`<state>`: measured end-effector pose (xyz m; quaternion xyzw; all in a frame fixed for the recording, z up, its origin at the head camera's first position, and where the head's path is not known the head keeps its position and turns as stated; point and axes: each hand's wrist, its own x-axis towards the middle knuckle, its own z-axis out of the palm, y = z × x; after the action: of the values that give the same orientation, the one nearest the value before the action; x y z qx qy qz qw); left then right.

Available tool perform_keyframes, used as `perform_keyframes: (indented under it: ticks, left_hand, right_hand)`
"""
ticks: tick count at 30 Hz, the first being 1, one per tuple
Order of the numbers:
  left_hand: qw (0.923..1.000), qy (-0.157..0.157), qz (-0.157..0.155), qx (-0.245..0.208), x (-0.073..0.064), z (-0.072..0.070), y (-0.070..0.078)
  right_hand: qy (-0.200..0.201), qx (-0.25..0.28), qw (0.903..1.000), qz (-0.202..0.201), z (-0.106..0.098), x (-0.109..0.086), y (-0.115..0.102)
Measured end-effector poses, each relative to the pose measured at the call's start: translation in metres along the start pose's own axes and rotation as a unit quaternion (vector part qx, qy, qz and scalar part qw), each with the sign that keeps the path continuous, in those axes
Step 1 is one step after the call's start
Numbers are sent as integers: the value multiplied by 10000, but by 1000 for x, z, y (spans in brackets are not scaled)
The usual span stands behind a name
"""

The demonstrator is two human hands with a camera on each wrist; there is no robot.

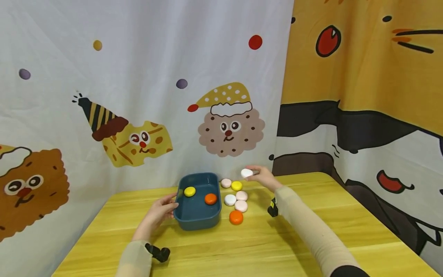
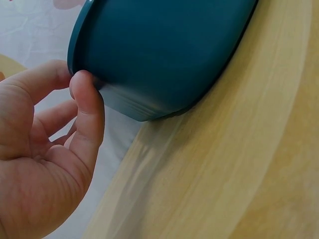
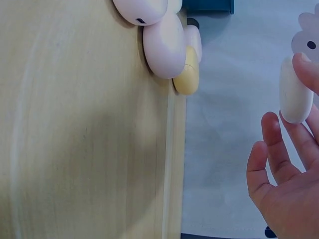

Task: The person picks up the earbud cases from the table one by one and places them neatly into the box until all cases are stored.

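A dark blue-green rectangular bin (image 1: 198,224) stands on the table, holding a yellow round piece (image 1: 189,191) and an orange round piece (image 1: 210,199). At its left rim, my left hand (image 1: 160,211) pinches the edge between thumb and fingers, as the left wrist view shows. My right hand (image 1: 263,177) holds a white, smooth, rounded disc (image 1: 247,173) above the table, right of the bin; in the right wrist view thumb and fingers grip this white disc (image 3: 295,92), the other fingers spread loosely.
Right of the bin lie several similar discs: a yellow one (image 1: 237,186), pale pink ones (image 1: 241,206), a white one (image 1: 230,199) and an orange one (image 1: 236,217). A printed curtain (image 1: 221,46) hangs behind the wooden table (image 1: 242,250).
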<state>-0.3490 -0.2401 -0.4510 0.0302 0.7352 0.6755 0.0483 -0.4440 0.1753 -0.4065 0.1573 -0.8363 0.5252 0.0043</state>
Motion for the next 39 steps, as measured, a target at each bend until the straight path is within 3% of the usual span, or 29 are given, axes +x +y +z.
perform_keyframes:
  ticks: [5, 12, 19, 30, 39]
  left_hand:
    - [9999, -84, 50, 33, 0, -2, -1]
    - [9987, -303, 416, 6, -3, -3, -1]
    - [9999, -4, 5, 131, -2, -1, 1]
    - [9993, -154, 324, 51, -5, 0, 0]
    - [9999, 92, -56, 57, -3, 2, 2]
  right_hand:
    - [-34, -7, 10000, 72, -1, 3, -3]
    - [-79, 7, 10000, 29, -2, 4, -13]
    - [-57, 154, 9998, 107, 1, 8, -22]
    - [-143, 104, 9995, -263, 9, 21, -38]
    - [-237, 93, 9987, -451, 14, 26, -51]
